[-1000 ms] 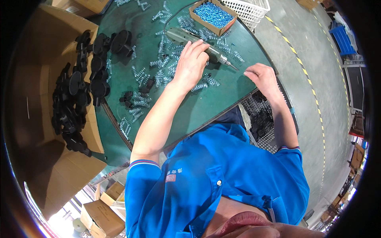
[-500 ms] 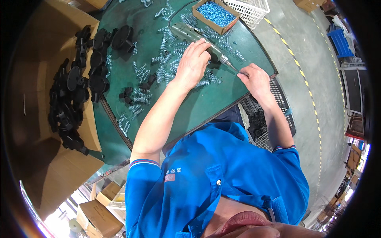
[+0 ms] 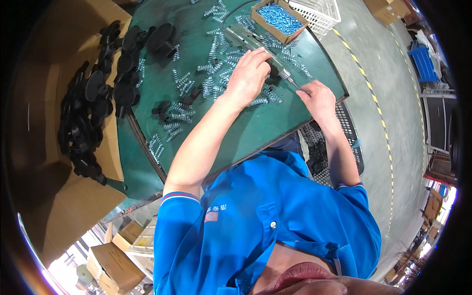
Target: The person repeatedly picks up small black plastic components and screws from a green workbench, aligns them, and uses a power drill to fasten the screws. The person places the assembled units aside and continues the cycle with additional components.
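Note:
A grey-green electric screwdriver (image 3: 242,37) lies slantwise over the table, its bit pointing right and toward me. My left hand (image 3: 250,74) is closed around the middle of its body. At the bit's tip, the thumb and fingers of my right hand (image 3: 319,100) are pinched together; whatever small piece they hold is hidden. Many shiny coil springs (image 3: 212,49) are scattered under and around the screwdriver. Some small black parts (image 3: 161,111) lie among the springs, left of my left forearm.
The green table (image 3: 236,140) ends at a dark edge before me. A small carton (image 3: 281,40) of blue screws and a white basket (image 3: 322,20) stand at the back. Black round-headed parts (image 3: 93,86) fill a large open carton (image 3: 54,196) on the left. A black perforated crate (image 3: 350,132) sits beyond the right edge.
The whole view has shifted slightly, so the table and its things appear a little farther right. Both hands keep their places at the screwdriver and its bit tip.

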`<control>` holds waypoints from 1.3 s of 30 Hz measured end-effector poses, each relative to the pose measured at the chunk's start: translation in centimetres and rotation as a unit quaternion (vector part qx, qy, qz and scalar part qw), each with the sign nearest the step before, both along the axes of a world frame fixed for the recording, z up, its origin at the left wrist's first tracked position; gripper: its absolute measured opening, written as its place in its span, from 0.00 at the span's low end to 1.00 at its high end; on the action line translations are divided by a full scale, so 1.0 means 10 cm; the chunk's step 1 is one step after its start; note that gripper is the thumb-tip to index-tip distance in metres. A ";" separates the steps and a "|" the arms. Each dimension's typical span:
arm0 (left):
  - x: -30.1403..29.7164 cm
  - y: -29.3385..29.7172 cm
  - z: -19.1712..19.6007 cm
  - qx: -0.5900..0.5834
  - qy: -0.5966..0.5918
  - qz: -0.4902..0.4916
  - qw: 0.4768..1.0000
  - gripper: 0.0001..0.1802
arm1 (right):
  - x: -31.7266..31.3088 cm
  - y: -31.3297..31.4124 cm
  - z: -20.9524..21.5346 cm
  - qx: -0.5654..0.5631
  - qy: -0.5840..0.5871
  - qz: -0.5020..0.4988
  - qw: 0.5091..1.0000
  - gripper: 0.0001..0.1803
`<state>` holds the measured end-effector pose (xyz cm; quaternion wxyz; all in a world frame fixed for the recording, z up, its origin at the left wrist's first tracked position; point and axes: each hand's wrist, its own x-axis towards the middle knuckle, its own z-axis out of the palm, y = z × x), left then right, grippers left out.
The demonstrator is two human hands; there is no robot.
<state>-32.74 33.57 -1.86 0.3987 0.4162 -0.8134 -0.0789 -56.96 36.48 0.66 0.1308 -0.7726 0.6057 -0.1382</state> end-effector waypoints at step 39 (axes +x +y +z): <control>0.46 0.80 0.35 0.077 0.095 0.000 0.992 0.11 | 0.35 0.07 0.17 -0.211 0.037 0.059 0.975 0.13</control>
